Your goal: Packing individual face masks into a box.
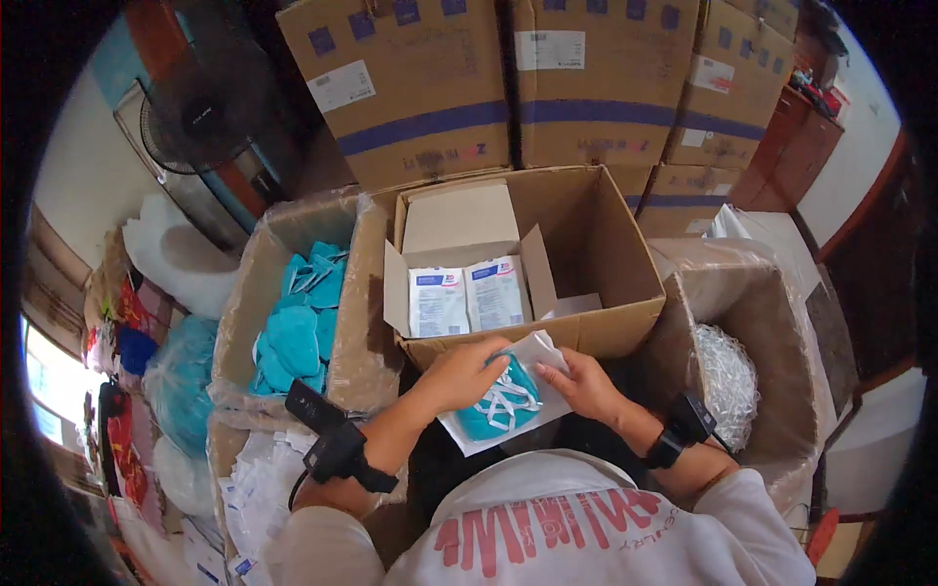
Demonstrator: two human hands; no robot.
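Note:
In front of my chest is a white pouch (469, 441) with a teal face mask (515, 397) on or partly in it; I cannot tell which. White ear loops lie crossed over the mask. My left hand (467, 371) is closed on the mask's upper left side, thumb on top. With fingers bent, my right hand (589, 388) grips the upper right edge of the pouch. Just beyond my hands, a small white carton (459, 220) stands with its flaps up inside a large cardboard box (596, 327). Two printed white packets (438, 301) sit in the carton.
On the left, a plastic-lined box (357, 322) holds several teal masks (293, 337); white pouches (269, 479) fill another below it. A lined box (782, 371) at right contains a heap of white straps (725, 386). Tall cartons (420, 88) are stacked behind, beside a fan (195, 122).

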